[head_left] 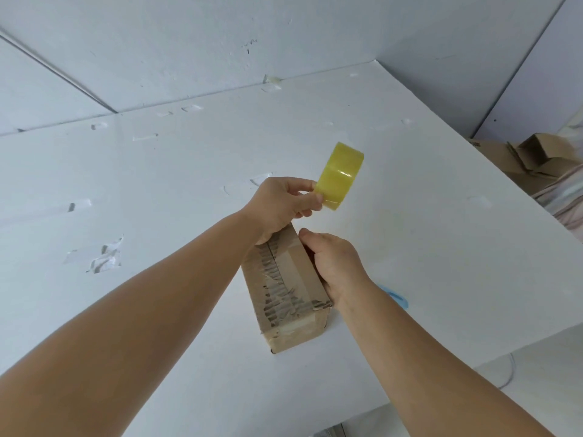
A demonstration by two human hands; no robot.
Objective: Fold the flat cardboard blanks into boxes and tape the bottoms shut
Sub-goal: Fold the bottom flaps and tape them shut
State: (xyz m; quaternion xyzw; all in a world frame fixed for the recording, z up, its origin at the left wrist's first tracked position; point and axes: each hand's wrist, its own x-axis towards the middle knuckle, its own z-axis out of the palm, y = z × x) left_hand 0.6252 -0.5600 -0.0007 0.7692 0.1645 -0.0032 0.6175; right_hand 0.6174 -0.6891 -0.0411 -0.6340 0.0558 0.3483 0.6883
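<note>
Gripping tape roll (340,176) and box (288,291)

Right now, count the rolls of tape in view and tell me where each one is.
1. The yellow tape roll is held up by the left hand, above the far end of the cardboard box on the table. Others may be hidden.

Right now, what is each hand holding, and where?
Left hand pinches the yellow tape roll at its near lower edge. Right hand holds the cardboard box along its right side.
</note>
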